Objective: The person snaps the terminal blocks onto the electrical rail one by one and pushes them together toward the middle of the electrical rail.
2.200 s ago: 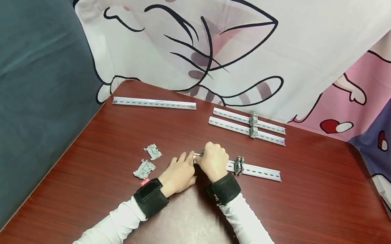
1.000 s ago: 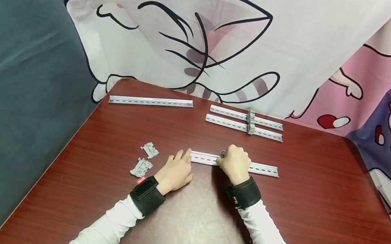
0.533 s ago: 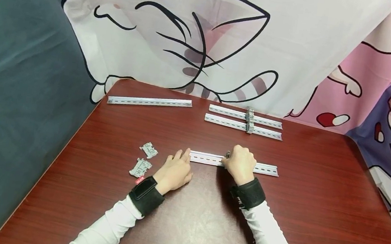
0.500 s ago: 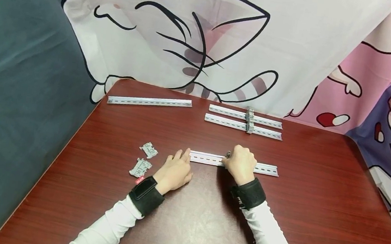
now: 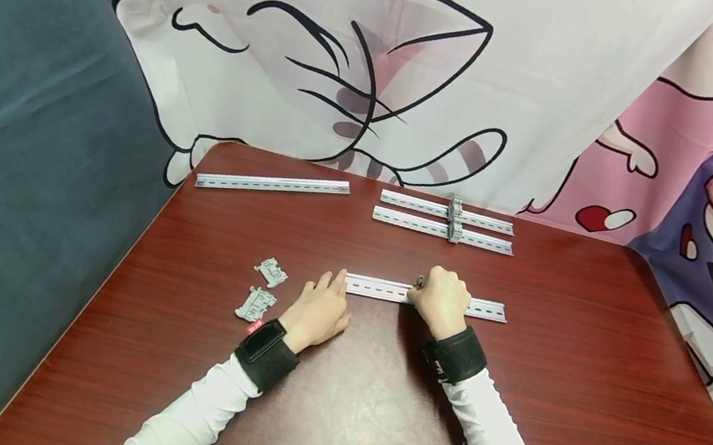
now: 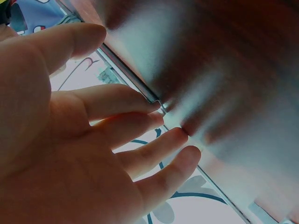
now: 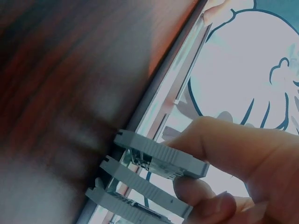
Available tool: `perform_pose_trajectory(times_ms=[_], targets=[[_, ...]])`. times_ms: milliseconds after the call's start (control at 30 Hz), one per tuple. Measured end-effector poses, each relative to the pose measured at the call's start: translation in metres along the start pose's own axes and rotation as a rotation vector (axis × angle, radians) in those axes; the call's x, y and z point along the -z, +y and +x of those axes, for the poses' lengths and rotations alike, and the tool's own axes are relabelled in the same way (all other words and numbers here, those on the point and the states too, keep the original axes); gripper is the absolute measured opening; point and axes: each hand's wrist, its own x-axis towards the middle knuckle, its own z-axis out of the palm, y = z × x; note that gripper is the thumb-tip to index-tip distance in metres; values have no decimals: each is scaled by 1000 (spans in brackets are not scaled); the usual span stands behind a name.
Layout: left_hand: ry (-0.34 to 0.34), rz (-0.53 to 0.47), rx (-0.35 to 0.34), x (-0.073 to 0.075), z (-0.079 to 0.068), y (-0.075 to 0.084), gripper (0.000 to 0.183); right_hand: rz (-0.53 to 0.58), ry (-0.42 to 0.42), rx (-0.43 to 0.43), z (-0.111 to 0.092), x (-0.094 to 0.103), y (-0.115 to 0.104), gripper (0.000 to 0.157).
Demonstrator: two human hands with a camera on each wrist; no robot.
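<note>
In the head view a slotted metal DIN rail (image 5: 375, 288) lies across the middle of the table. My left hand (image 5: 318, 311) has its fingers extended, the fingertips touching the rail's left end; the left wrist view shows the same palm (image 6: 79, 140) holding nothing. Over the rail's right half is my right hand (image 5: 441, 301), pinching a grey terminal block (image 7: 161, 154) between thumb and fingers. Close beside that block, more grey terminal blocks (image 7: 145, 186) sit on the rail in the right wrist view. From the head view, my right hand hides most of them.
Two loose terminal blocks, an upper one (image 5: 272, 272) and a lower one (image 5: 255, 304), lie left of my left hand. At the back left is a bare rail (image 5: 273, 184). Two rails (image 5: 407, 219) at the back right carry terminal blocks (image 5: 455, 220). A printed cloth hangs behind the table.
My right hand has slid rightward along the rail with the terminal block, now covering the blocks seen there earlier. Movement is slight over the last half second. The left hand stays at the rail's end.
</note>
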Motion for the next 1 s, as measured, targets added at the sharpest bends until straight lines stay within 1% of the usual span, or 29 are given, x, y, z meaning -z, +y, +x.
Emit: perform_pose_trajectory(times_ms=[133,267,400,500,533,600,667,733,833,933,1000], targets=[[5,1,3,0,-1,0,56,15,23,6,-1,0,0,40],[6,-3,3,0,-1,0,53,21,40,3,-3,-1,-1,38],[3,-8,5,0,-2,0,52,15,58,-8,-6,0,0,33],[-1,-8,4,1,-2,-1,55,12,87,-27,-9,3,0,29],[-5,-8,4,1,-2,-2,57,11,95,-39,-10,4,0,31],[-13,-15,2,5,-2,-4,59,2,99,-63,-13,7,1,42],[-11,-35,1,13,-2,-8,62,-14,78,-72,-14,8,2,49],[9,-56,-6,25,-4,-14,63,-31,43,-76,-14,9,2,50],[64,-99,-17,47,-10,-25,64,-31,14,-58,-12,7,3,42],[124,-144,-16,68,-19,-39,61,-7,26,-51,-12,6,5,36],[159,-182,-9,78,-24,-49,59,5,40,-48,-12,5,7,34]])
